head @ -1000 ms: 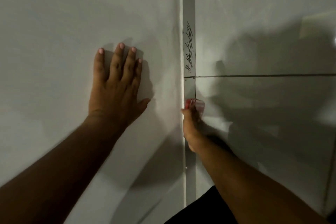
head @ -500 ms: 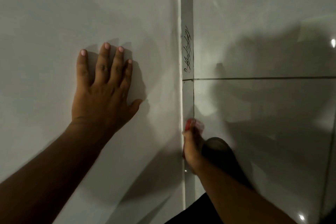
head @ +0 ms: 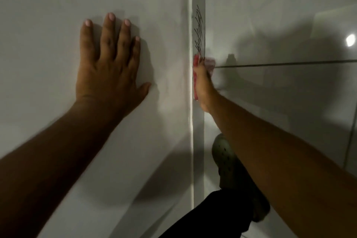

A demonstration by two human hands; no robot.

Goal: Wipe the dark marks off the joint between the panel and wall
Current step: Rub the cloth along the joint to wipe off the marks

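My left hand (head: 108, 71) lay flat and open on the white panel (head: 48, 2), left of centre frame, fingers spread, holding nothing. My right hand (head: 202, 85) sat mid-frame at the joint (head: 198, 141), its grip closed around a red-and-white cloth (head: 209, 63), pressed into the narrow strip between the panel and the tiled wall (head: 280, 15). The dark marks (head: 199, 31) ran up the strip just above the cloth, the lowest scribble touching its top edge; most of them were unwiped. Judged risks: the cloth was bunched and partly blurred, so it could ride over the strip's edges and miss ink in the corner; a dry pass might smear the marks onto the glossy tile. Leaning on the panel could flex it. My shoe (head: 228, 162) was at lower centre, close to the wall.
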